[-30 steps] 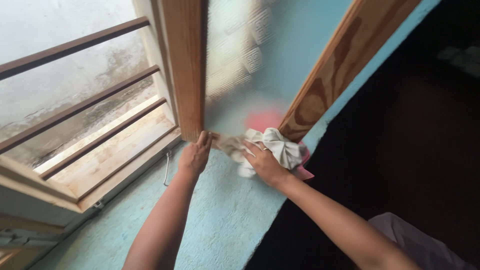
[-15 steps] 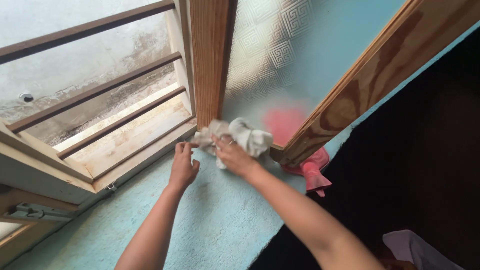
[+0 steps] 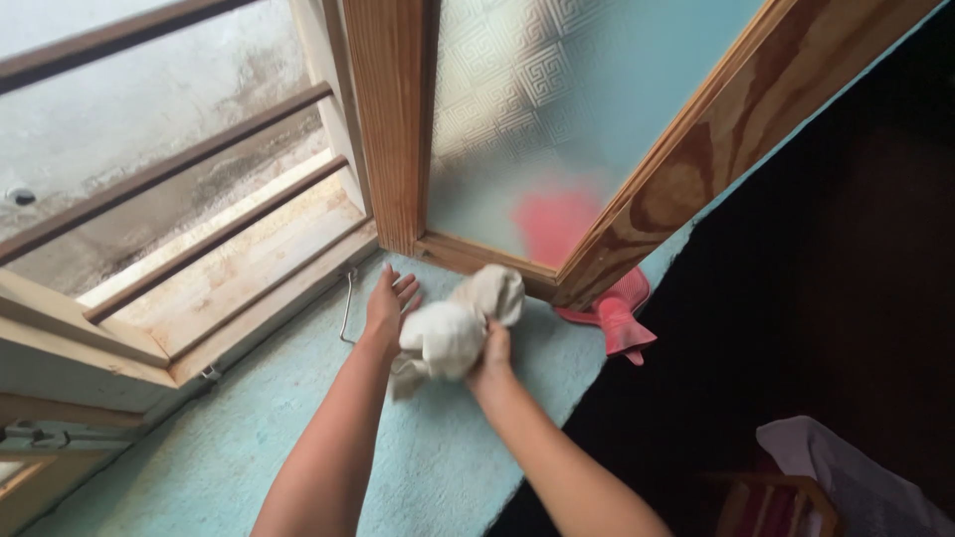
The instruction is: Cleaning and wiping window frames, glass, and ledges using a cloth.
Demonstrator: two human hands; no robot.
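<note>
We see a soft, crumpled off-white cloth (image 3: 456,326) bunched into a lump just above the rough turquoise sill (image 3: 448,447), in front of the wooden window frame (image 3: 390,119). The right hand (image 3: 492,350) grips it from below, fingers mostly hidden by the folds. The left hand (image 3: 386,303) is spread open beside it, its palm touching the cloth's edge without grasping. Behind stands a frosted pane (image 3: 537,99) embossed with square spirals. A pink rubber hot-water bottle (image 3: 617,316) lies flat behind the frame. 2 brown bars (image 3: 179,169) cross the open window.
</note>
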